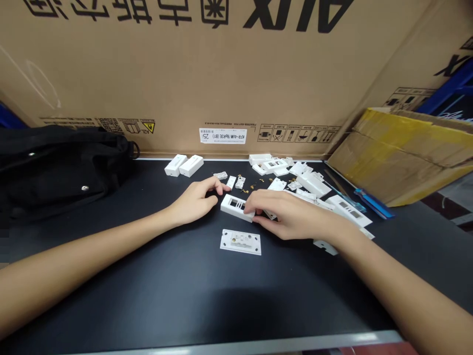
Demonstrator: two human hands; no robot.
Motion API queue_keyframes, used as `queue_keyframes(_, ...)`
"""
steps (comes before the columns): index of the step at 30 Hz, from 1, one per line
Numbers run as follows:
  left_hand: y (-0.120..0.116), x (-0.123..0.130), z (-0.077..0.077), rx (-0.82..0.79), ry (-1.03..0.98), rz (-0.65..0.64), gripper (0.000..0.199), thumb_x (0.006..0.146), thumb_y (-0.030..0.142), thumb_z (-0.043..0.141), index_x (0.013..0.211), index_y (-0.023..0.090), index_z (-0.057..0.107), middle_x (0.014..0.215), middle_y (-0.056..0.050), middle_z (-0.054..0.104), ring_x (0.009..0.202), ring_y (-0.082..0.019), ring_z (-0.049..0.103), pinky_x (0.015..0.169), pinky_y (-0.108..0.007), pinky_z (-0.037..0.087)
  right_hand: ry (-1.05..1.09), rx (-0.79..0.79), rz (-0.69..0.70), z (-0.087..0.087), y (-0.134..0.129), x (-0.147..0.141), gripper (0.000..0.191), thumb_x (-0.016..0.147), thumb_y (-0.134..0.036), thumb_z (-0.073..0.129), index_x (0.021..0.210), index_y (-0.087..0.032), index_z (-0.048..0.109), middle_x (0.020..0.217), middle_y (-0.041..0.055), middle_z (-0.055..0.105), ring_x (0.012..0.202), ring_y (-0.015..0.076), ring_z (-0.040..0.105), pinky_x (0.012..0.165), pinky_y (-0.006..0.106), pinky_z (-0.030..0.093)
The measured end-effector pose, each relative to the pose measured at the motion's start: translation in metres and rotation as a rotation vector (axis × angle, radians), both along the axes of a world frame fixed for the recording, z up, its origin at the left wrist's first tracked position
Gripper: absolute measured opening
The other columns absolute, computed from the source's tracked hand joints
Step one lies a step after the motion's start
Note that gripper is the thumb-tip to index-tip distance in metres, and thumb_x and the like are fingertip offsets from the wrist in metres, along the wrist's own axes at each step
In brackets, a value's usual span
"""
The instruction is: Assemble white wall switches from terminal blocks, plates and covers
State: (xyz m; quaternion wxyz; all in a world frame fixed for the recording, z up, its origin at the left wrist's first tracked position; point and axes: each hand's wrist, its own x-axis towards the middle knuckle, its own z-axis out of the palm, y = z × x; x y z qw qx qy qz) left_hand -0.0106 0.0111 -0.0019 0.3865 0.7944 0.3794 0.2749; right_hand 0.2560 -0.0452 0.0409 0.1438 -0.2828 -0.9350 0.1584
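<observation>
A white rectangular housing with slots (pixel 229 207) lies on the black table, its right end pinched between the thumb and fingers of my right hand (pixel 275 212). My left hand (pixel 197 199) rests just left of it, thumb and index finger apart, the index fingertip at the lower end of a small white strip (pixel 231 182). Nearer to me lies a flat white plate (pixel 240 242) with corner holes and a fitting in its middle. Beyond the housing are a small white part (pixel 240 183) and tiny brass pieces (pixel 253 187).
Two closed white boxes (pixel 191 165) stand at the back. White casings (pixel 312 184) are piled on the right, beside a blue-handled tool (pixel 374 203) and an open carton (pixel 402 153). A black bag (pixel 62 172) lies left. A large cardboard box (pixel 177 74) walls the back.
</observation>
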Motion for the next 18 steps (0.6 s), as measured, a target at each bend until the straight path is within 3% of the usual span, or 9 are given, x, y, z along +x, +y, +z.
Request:
queue_keyframes(4, -0.002, -0.001, 0.006, -0.031, 0.049, -0.084, 0.039, 0.088, 0.019, 0.050, 0.126, 0.025, 0.057, 0.152, -0.005, 0.058, 0.147, -0.026, 0.049, 0.125, -0.054, 0.034, 0.002, -0.008, -0.028, 0.008, 0.000, 0.008, 0.024, 0.101, -0.020, 0.051, 0.120, -0.021, 0.065, 0.117, 0.0085, 0.070, 0.103, 0.0204, 0.066, 0.089, 0.034, 0.052)
queue_keyframes(7, -0.005, -0.001, 0.010, 0.012, 0.078, -0.188, 0.042, 0.102, 0.037, 0.048, 0.142, 0.026, 0.052, 0.156, -0.006, 0.054, 0.147, -0.026, 0.049, 0.125, -0.052, 0.037, -0.023, 0.135, -0.224, 0.013, 0.009, 0.029, 0.028, 0.102, -0.027, 0.049, 0.125, -0.020, 0.066, 0.122, 0.0111, 0.072, 0.109, 0.0249, 0.066, 0.094, 0.040, 0.052)
queue_keyframes(11, -0.007, -0.001, 0.008, 0.199, 0.167, -0.312, 0.042, 0.100, 0.050, 0.060, 0.134, 0.025, 0.058, 0.144, -0.008, 0.063, 0.134, -0.027, 0.059, 0.116, -0.050, 0.045, -0.289, 0.288, -0.492, 0.009, 0.027, 0.056, 0.042, 0.102, -0.026, 0.041, 0.132, -0.012, 0.066, 0.129, 0.0183, 0.070, 0.120, 0.0348, 0.063, 0.100, 0.053, 0.049)
queue_keyframes(15, -0.008, 0.000, 0.001, 0.297, 0.172, -0.332, 0.033, 0.091, 0.044, 0.074, 0.112, 0.023, 0.061, 0.134, -0.007, 0.068, 0.126, -0.026, 0.062, 0.110, -0.047, 0.049, -0.477, 0.211, -0.525, 0.000, 0.035, 0.061, 0.040, 0.102, -0.025, 0.038, 0.117, -0.016, 0.074, 0.125, 0.0151, 0.072, 0.114, 0.0318, 0.065, 0.094, 0.048, 0.049)
queue_keyframes(18, -0.008, 0.000, 0.000, 0.320, 0.179, -0.332, 0.033, 0.089, 0.037, 0.074, 0.116, 0.022, 0.061, 0.133, -0.006, 0.068, 0.125, -0.026, 0.062, 0.109, -0.046, 0.049, -0.491, 0.206, -0.540, 0.000, 0.034, 0.056, 0.040, 0.104, -0.029, 0.037, 0.107, -0.018, 0.075, 0.118, 0.0132, 0.074, 0.109, 0.0302, 0.065, 0.089, 0.044, 0.048)
